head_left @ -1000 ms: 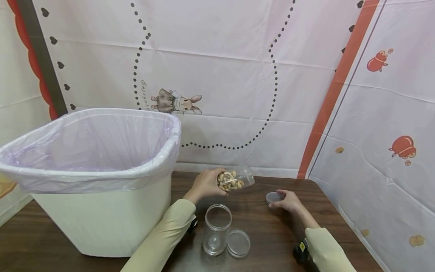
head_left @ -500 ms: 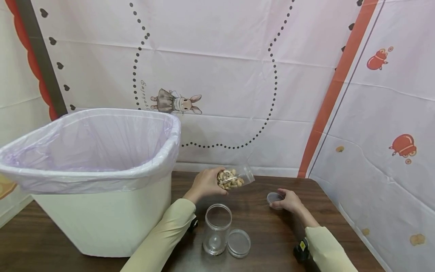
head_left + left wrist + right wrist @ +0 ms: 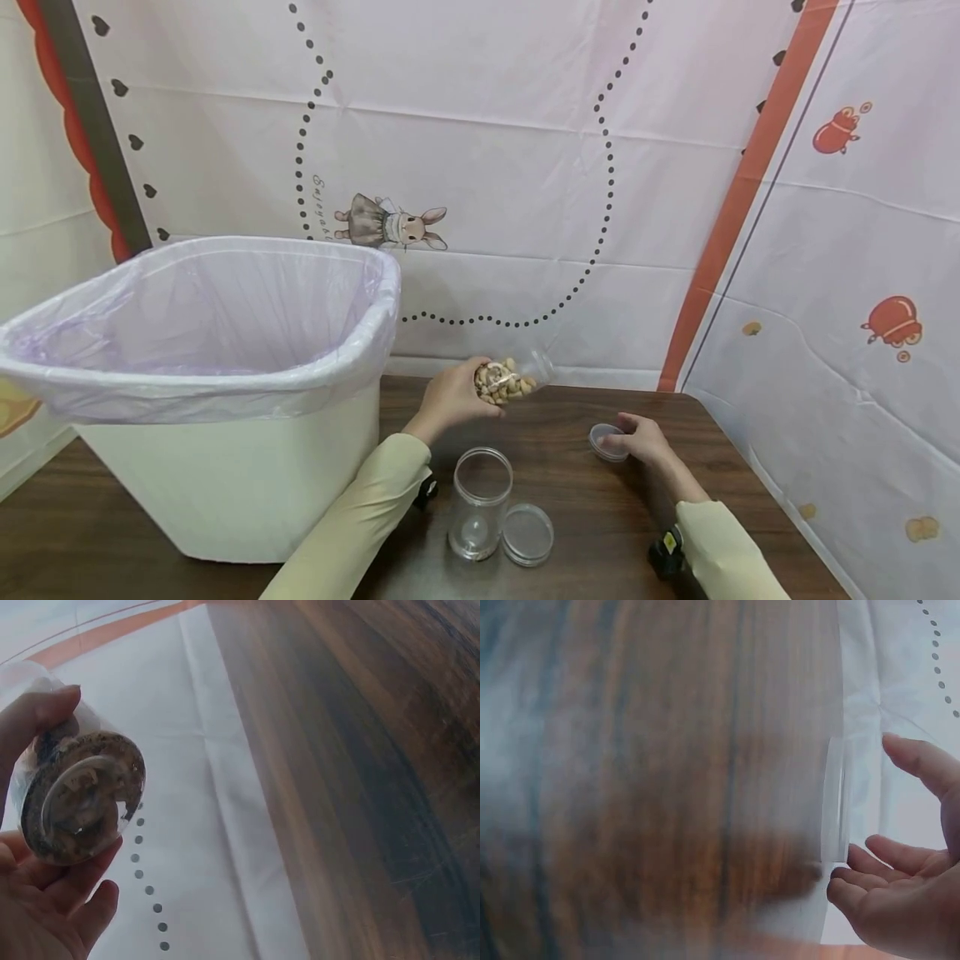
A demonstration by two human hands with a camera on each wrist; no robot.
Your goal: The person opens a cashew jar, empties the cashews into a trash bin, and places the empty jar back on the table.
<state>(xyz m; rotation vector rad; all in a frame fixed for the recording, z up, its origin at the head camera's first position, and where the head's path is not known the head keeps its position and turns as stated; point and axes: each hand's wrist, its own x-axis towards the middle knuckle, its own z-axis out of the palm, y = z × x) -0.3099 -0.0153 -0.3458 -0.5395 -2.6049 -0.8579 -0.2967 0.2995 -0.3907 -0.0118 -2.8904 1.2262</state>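
Observation:
My left hand (image 3: 453,396) grips a clear plastic jar (image 3: 536,367) of cashews (image 3: 504,382) by its base end. The jar lies tilted nearly sideways above the table, its uncovered mouth to the right. In the left wrist view, thumb and fingers wrap the jar's side and its round base (image 3: 82,799) faces the camera. My right hand (image 3: 643,440) is beside a clear round lid (image 3: 606,442) lying on the table. In the right wrist view, its thumb and fingers are spread apart next to the lid (image 3: 836,799).
A second clear jar (image 3: 480,504), uncovered and without nuts, stands at the table's front, with another clear lid (image 3: 528,535) to its right. A large white bin (image 3: 225,492) with a lilac liner fills the left side. A printed cloth (image 3: 510,167) hangs behind the table (image 3: 585,517).
The jar of cashews has risen slightly and shifted a little left in my left hand. My right fingers have let go of the lid and opened beside it.

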